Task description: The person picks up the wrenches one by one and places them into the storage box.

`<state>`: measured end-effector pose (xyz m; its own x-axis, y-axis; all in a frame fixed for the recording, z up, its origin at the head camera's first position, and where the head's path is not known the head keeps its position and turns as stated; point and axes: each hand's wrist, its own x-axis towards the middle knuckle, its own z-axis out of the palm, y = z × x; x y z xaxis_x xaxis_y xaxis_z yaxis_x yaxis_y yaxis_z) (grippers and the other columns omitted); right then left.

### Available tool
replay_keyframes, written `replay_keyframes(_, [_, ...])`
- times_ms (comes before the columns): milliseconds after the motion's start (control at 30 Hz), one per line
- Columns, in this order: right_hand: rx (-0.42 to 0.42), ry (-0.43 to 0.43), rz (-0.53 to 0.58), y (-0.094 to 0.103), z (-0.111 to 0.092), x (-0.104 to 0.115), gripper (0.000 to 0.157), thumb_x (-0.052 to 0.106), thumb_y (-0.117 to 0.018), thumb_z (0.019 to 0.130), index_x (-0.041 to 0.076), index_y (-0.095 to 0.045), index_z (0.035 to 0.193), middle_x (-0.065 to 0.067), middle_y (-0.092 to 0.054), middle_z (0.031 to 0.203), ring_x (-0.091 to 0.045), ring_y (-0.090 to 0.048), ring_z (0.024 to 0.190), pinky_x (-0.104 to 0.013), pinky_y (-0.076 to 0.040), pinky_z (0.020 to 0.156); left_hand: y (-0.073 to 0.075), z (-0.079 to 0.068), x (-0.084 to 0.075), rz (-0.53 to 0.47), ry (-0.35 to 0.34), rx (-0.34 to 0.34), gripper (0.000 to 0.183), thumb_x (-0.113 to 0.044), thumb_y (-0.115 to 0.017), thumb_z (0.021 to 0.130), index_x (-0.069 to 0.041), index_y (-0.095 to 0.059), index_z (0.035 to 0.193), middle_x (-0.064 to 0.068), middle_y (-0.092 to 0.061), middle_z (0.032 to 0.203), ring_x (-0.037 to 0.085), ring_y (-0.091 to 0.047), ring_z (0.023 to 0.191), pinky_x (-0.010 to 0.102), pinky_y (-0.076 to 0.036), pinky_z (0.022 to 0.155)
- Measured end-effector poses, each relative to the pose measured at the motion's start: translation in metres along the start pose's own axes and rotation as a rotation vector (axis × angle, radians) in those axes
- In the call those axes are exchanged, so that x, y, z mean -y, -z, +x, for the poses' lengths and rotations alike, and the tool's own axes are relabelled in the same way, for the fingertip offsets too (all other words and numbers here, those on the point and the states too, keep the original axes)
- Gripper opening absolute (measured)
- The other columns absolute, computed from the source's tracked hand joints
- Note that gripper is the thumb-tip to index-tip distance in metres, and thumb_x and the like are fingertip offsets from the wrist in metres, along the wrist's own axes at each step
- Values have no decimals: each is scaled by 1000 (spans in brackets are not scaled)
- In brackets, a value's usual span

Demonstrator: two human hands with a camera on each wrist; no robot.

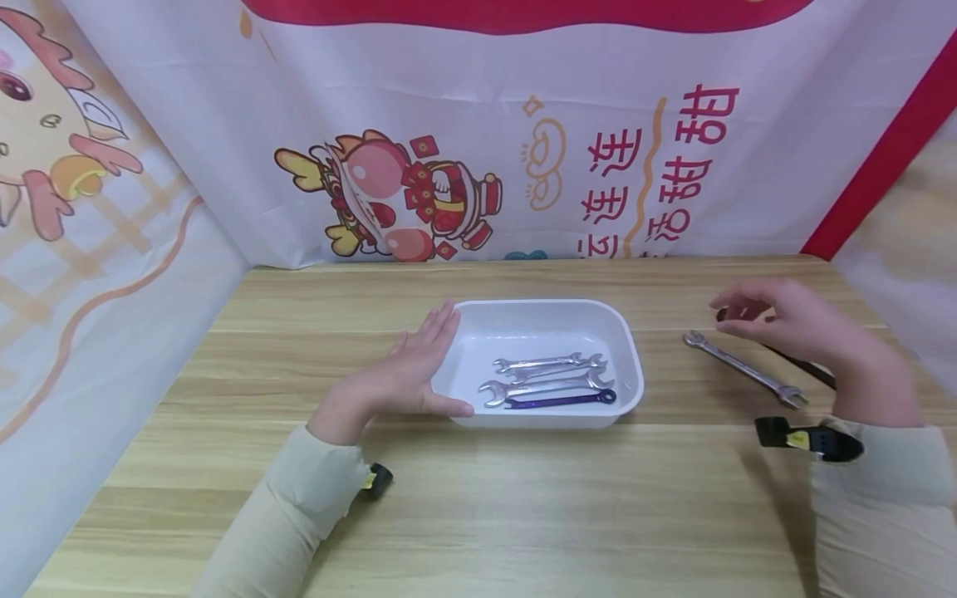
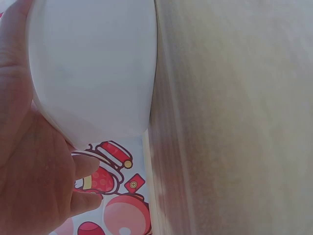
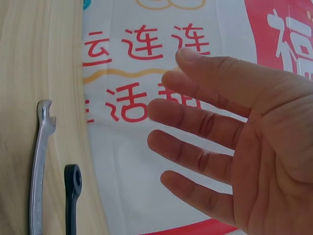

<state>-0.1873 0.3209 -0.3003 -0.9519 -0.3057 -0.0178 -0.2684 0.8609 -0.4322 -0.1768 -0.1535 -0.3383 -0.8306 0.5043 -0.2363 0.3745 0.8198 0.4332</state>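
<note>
My left hand (image 1: 409, 374) rests against the left end of a white plastic tray (image 1: 538, 422), fingers straight along its rim and thumb at the front edge. Inside the tray lie several silver wrenches (image 1: 549, 385) and a dark blue combination wrench (image 1: 562, 401). Over the right side of the table hovers my right hand (image 1: 792, 320), fingers loosely bent and holding nothing. Below it lie a silver open-end wrench (image 1: 743, 368) and a black wrench (image 3: 73, 186), partly hidden by the hand in the head view. In the right wrist view the fingers are spread apart, away from both wrenches.
The wood-grain table (image 1: 478, 515) ends at the back against a white printed cloth (image 1: 523, 149) with red lettering. Another printed cloth (image 1: 97, 274) hangs along the left side. Each wrist carries a black strap-mounted camera (image 1: 811, 438).
</note>
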Motion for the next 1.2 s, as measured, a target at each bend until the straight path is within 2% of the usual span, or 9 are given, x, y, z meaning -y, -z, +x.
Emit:
replay_keyframes(200, [21,-6,-19,-1,1,-8,37,26,-75,89,7,-68,121,-8,-70,103,-27,-62,98,-22,-51,69,0,0,1,-8,-1,2,131,-68,-74,73,-21,12,159,-4,20,167,20,14,156,61,-1,123])
replay_keyframes(433, [48,-25,-9,-4,0,-17,38,24,-74,90,6,-67,123,-10,-69,105,-29,-61,100,-23,-51,70,-1,0,0,-15,5,8,132,-71,-74,71,-21,10,160,-5,18,168,18,14,156,60,-2,123])
replay_keyframes(700, [75,2,-30,-8,4,-27,33,15,-75,88,3,-69,118,-7,-70,101,-25,-62,94,-21,-50,67,0,-1,1,-4,10,14,132,-72,-73,71,-23,13,159,-6,19,167,18,14,156,60,-2,123])
replay_keyframes(900, [147,-10,-74,-13,6,-35,33,16,-77,87,6,-70,117,-3,-70,99,-21,-62,93,-27,-52,71,-1,1,3,0,9,6,132,-71,-74,71,-24,12,159,-7,19,167,16,15,155,59,-2,124])
replay_keyframes(1067, [170,17,-90,-17,8,-41,30,16,-77,86,6,-71,113,1,-67,93,-18,-61,90,-25,-51,69,-2,1,3,4,13,10,131,-72,-73,71,-24,11,160,-8,20,167,17,14,155,58,-4,123])
replay_keyframes(1200, [178,8,-69,-19,10,-43,29,17,-77,86,6,-71,113,1,-67,93,-17,-59,88,-23,-50,67,0,0,2,8,14,6,131,-72,-73,71,-22,11,160,-7,20,167,18,14,156,59,-4,123])
